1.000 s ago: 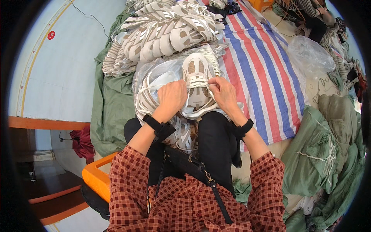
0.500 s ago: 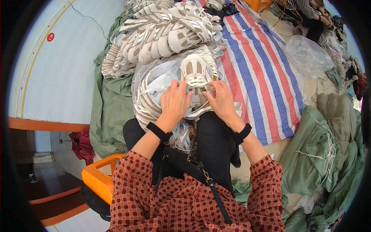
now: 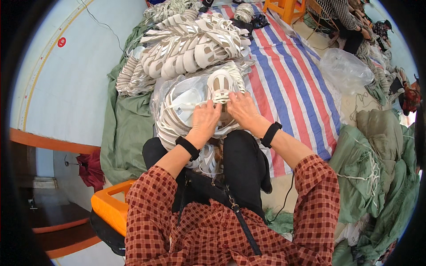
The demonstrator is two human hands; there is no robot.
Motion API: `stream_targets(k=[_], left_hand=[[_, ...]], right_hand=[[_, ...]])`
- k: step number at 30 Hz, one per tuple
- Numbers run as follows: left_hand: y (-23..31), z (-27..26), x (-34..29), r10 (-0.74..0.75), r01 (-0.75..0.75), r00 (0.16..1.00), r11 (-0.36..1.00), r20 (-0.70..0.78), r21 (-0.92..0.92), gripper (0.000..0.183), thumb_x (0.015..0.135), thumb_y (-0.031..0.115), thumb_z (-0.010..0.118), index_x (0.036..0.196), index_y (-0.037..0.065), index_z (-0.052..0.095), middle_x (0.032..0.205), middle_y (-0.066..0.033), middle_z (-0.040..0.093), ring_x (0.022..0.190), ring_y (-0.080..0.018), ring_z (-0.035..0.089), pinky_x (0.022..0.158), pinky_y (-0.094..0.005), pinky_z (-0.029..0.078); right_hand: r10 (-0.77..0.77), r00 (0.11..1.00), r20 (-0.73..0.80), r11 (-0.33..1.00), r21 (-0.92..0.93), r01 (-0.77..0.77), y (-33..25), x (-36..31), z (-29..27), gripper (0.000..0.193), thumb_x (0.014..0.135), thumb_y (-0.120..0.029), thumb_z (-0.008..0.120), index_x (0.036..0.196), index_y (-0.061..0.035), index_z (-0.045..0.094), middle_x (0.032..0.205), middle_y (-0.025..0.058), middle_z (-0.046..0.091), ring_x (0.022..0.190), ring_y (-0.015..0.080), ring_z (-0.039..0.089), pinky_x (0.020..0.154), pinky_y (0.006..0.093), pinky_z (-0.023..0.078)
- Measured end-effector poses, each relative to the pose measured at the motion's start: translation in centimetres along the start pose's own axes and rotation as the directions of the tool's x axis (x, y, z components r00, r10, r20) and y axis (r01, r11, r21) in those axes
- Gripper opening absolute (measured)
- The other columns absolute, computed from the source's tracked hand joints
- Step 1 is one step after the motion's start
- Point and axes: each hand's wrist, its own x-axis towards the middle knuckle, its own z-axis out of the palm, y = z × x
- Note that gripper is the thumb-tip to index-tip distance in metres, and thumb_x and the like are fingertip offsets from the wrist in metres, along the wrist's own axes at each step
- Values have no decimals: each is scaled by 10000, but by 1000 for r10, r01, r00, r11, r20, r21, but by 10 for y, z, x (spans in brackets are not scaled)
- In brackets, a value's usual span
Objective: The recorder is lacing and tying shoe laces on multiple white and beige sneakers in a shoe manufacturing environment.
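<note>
A beige and white shoe upper [image 3: 220,84] with a brown mesh toe lies in front of me, toe pointing away, on a bundle of more uppers. Across its throat runs a white shoelace [image 3: 219,97]. My left hand [image 3: 206,119] is at the left of the upper, fingers pinched on the lace. On the other side my right hand [image 3: 241,108] has its fingers closed on the lace close to the eyelets. My fingers hide part of the lacing. Left of the upper, a clear plastic bag [image 3: 181,95] lies around the bundled uppers.
Beyond my hands rises a big pile of shoe uppers [image 3: 186,51]. A striped red, white and blue sheet [image 3: 293,84] covers the floor to the right. Green sacks [image 3: 359,173] lie at the right, and an orange chair [image 3: 111,206] stands at my left. A person [image 3: 344,20] sits far right.
My right hand has moved left and inward onto the lacing, close to my left hand. The left hand has come slightly lower. The whole view has shifted a little.
</note>
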Motion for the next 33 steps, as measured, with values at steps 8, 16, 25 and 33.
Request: stream_targets(k=[8, 16, 25, 33], left_hand=[[-4, -19, -2, 279, -297, 905, 955, -322, -8, 175, 725, 86, 607, 881, 91, 527, 840, -46, 538, 775, -221, 617, 576, -365, 437], [13, -10, -39, 193, -189, 981, 977, 33, -98, 263, 738, 89, 603, 960, 114, 465, 813, -51, 547, 745, -218, 605, 572, -350, 437], [35, 5, 9, 339, -385, 915, 895, 219, 226, 203, 826, 185, 508, 1022, 132, 495, 731, -27, 532, 714, -166, 565, 576, -306, 375], [16, 22, 7, 442, -414, 897, 826, 16, 381, 210, 841, 183, 516, 1048, 149, 514, 676, 50, 554, 648, -127, 573, 614, -317, 377]], right_hand=[[508, 794, -335, 501, 864, 44, -6, -33, -45, 80, 784, -52, 615, 819, -46, 543, 761, 66, 596, 700, 238, 595, 570, 338, 441], [615, 782, 97, -111, 993, -36, -8, -38, -44, 112, 939, -144, 526, 919, -39, 557, 563, 2, 510, 435, 41, 435, 395, 217, 344], [632, 767, 109, -170, 985, 0, -7, -57, -23, 134, 948, -151, 514, 931, -28, 564, 587, -7, 513, 433, 28, 418, 387, 183, 325], [637, 758, 139, -244, 969, 27, -5, -66, -12, 128, 945, -147, 517, 941, -30, 568, 590, -9, 520, 437, 31, 425, 392, 180, 328]])
